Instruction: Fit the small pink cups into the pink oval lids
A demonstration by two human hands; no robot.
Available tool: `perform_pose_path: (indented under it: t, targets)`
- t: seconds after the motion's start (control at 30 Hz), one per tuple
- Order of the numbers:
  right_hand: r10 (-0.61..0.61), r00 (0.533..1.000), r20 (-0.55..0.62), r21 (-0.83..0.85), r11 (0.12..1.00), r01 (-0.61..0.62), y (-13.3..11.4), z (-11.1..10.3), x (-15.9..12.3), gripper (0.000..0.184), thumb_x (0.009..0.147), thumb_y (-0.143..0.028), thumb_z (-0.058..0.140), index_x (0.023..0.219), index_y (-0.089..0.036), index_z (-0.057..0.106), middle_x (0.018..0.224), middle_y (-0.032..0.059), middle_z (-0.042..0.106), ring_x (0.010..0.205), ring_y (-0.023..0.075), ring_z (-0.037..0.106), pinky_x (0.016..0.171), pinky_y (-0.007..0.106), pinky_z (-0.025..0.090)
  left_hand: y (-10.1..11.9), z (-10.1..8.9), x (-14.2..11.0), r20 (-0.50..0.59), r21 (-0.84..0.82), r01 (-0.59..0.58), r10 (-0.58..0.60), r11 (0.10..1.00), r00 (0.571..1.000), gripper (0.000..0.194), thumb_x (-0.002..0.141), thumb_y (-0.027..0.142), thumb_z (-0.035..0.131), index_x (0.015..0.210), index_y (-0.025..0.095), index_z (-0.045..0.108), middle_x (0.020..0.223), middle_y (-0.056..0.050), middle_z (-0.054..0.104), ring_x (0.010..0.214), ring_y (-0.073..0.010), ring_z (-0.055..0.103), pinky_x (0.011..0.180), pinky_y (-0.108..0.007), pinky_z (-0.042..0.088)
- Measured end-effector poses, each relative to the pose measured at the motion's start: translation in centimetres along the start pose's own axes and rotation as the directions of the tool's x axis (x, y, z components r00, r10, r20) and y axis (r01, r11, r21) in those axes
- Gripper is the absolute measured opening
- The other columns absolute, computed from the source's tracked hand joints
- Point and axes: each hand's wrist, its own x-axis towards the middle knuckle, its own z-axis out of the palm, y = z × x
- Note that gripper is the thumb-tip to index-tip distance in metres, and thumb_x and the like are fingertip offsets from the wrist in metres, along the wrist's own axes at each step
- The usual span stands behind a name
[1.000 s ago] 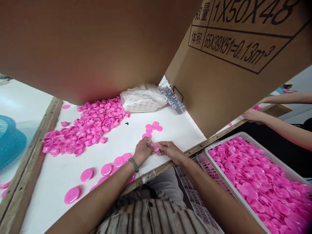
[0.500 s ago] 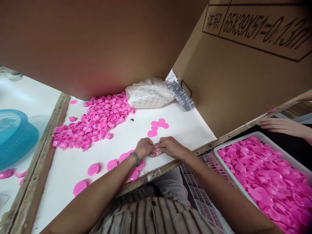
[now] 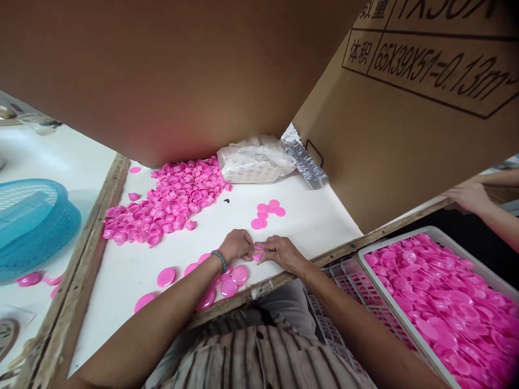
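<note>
My left hand [image 3: 237,245] and my right hand [image 3: 279,251] meet over the white table [image 3: 308,221], fingers pinched together on a small pink plastic piece [image 3: 258,249] between them. A beaded bracelet [image 3: 221,260] sits on my left wrist. Pink round discs [image 3: 233,278] lie under and beside my left forearm. A few more pink discs [image 3: 265,210] lie just beyond my hands. A heap of small pink cup-shaped caps [image 3: 170,200] spreads at the table's far left.
A large cardboard box [image 3: 405,108] overhangs the table. A plastic bag [image 3: 255,159] lies at the back. A white crate [image 3: 466,259] of pink parts stands at right. Another person's hand [image 3: 468,195] rests beyond it. A blue basket [image 3: 32,221] sits far left.
Both hands stay together on the small pink piece. The view has shifted, so more discs show beside my left forearm. The other person's hand has moved at right.
</note>
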Motion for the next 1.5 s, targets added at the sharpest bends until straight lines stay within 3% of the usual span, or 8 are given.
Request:
perform_pose_path:
  t: [0.27,0.43,0.57,0.67,0.87,1.0,1.3,1.5]
  targets:
    - [0.019,0.999,-0.038,-0.177,0.984,-0.025,-1.4,-1.9,1.4,0.025,0.076,-0.036,0.069,0.097,-0.022,0.071,0.088,0.0016,0.063,0.077,0.0152,0.055,0.067,0.025,0.041,0.4,-0.2,-1.8,-0.044,0.115,-0.035,0.04,0.993,0.998,0.025,0.063,0.006,0.068,0.071,0.016,0.047,0.048,0.003,0.055,0.048,-0.0155,0.059,0.048,-0.024,0.047]
    - [-0.141,0.99,0.017,-0.676,0.728,0.115,-2.3,-2.9,5.3,0.015,0.085,-0.023,0.058,0.092,-0.018,0.07,0.095,0.0084,0.066,0.092,0.0228,0.049,0.077,0.033,0.037,0.0,-1.2,-3.8,-0.132,0.564,-0.138,0.254,0.814,0.958,0.018,0.059,0.02,0.076,0.067,0.017,0.06,0.065,-0.001,0.063,0.065,-0.0172,0.061,0.06,-0.026,0.042]
    - [-0.087,0.983,0.159,-0.705,0.688,0.175,-2.9,-1.1,8.3,0.019,0.085,-0.029,0.059,0.071,-0.019,0.069,0.077,0.007,0.065,0.083,0.0215,0.049,0.062,0.029,0.034,-0.9,-4.2,-5.2,-0.253,0.653,-0.185,0.442,0.734,0.861,0.005,0.072,0.023,0.065,0.074,0.019,0.067,0.077,-0.002,0.067,0.074,-0.0163,0.058,0.066,-0.026,0.038]
    - [-0.096,0.977,0.188,-0.678,0.708,0.2,-4.9,0.8,10.2,0.022,0.083,-0.031,0.062,0.066,-0.019,0.068,0.075,0.0071,0.063,0.08,0.0201,0.05,0.065,0.028,0.036,-2.1,-7.9,-5.9,-0.417,0.598,-0.097,0.412,0.796,0.81,0.006,0.076,0.021,0.062,0.073,0.018,0.066,0.077,-0.002,0.066,0.071,-0.0143,0.056,0.064,-0.024,0.035]
    - [-0.357,0.927,0.118,-0.531,0.766,0.363,-10.0,6.5,16.3,0.012,0.085,-0.015,0.056,0.091,-0.016,0.067,0.092,0.0059,0.06,0.089,0.0167,0.052,0.075,0.026,0.039,-4.8,-12.3,-4.9,-0.473,0.508,-0.02,0.298,0.861,0.829,0.022,0.072,0.035,0.069,0.071,0.015,0.059,0.068,0.0,0.062,0.063,-0.0122,0.051,0.058,-0.022,0.031]
    - [-0.327,0.916,0.231,-0.483,0.779,0.4,-9.7,8.9,18.9,0.01,0.076,-0.007,0.061,0.07,-0.014,0.064,0.083,0.0026,0.056,0.073,0.0121,0.052,0.062,0.022,0.038,-5.1,-12.4,-4.2,-0.451,0.503,-0.041,0.303,0.863,0.839,0.024,0.073,0.035,0.069,0.069,0.015,0.056,0.066,0.001,0.059,0.061,-0.0109,0.048,0.058,-0.022,0.03]
    - [-0.167,0.957,-0.239,-0.358,0.931,0.073,-4.9,-2.0,10.9,0.011,0.08,-0.02,0.062,0.07,-0.02,0.066,0.082,0.0015,0.067,0.081,0.0163,0.059,0.074,0.027,0.042,-2.4,-9.2,-1.2,-0.239,0.609,-0.323,0.556,0.724,0.796,0.025,0.067,0.029,0.074,0.084,0.016,0.061,0.078,-0.001,0.061,0.07,-0.0146,0.052,0.06,-0.023,0.032]
    - [-0.263,0.963,-0.052,-0.538,0.82,0.195,-3.0,0.1,8.4,0.018,0.086,-0.014,0.052,0.076,-0.02,0.067,0.08,0.0037,0.068,0.079,0.0167,0.058,0.073,0.028,0.042,-0.7,-6.4,1.8,-0.155,0.65,-0.352,0.571,0.673,0.806,0.036,0.064,0.028,0.076,0.093,0.015,0.061,0.087,-0.004,0.062,0.079,-0.0178,0.056,0.067,-0.025,0.037]
